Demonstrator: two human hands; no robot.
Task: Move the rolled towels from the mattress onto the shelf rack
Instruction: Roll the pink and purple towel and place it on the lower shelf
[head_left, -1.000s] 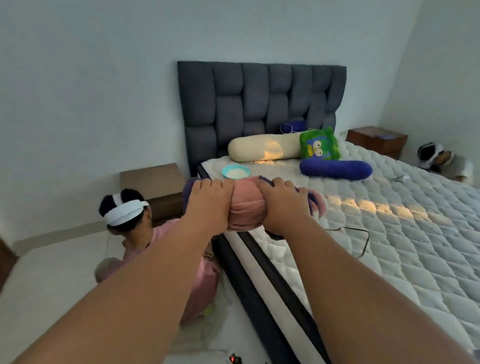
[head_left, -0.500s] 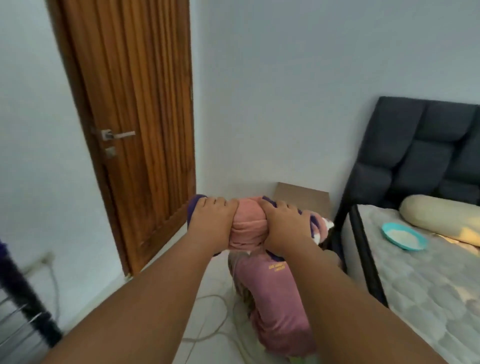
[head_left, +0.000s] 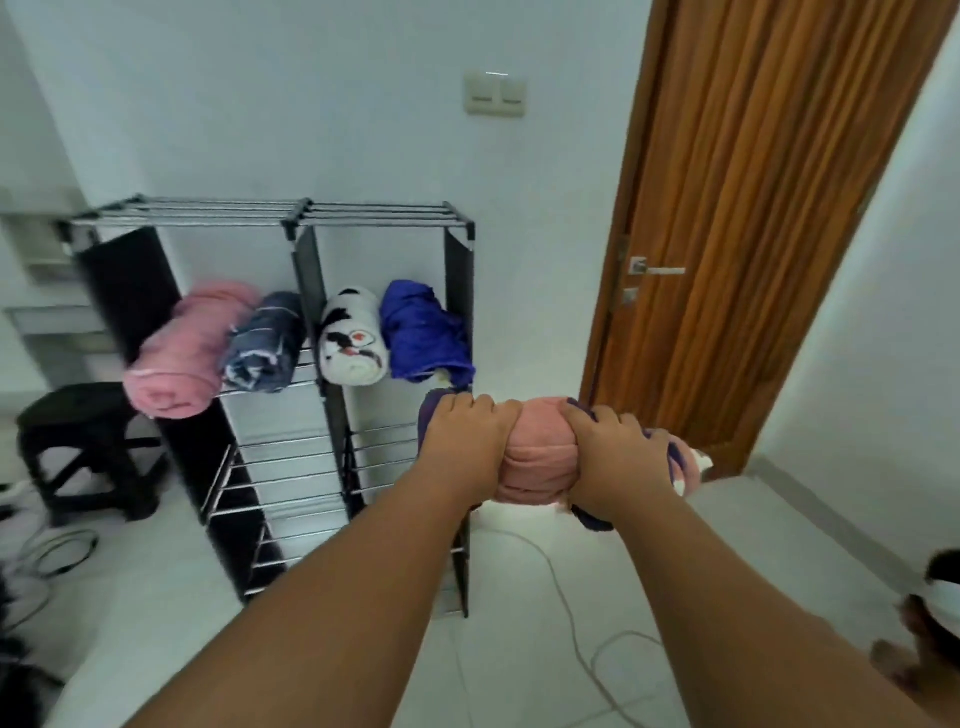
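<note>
Soft, even light with a cool bluish cast fills the room, and its source lies outside the view. The white wall (head_left: 311, 104) reads pale blue and the wooden door (head_left: 753, 208) warm brown. Shadows are faint. The floor (head_left: 509, 670) shows a bright patch just below the rolled towel (head_left: 540, 457). The left hand (head_left: 467, 447) and right hand (head_left: 615, 457) gripping it are sharpest. Wide-angle distortion tilts the door and the shelf rack (head_left: 384, 213). Blur smears the pink roll (head_left: 176, 358), the black stool (head_left: 83, 441) and the person's head (head_left: 935, 597) in the bottom right corner.
</note>
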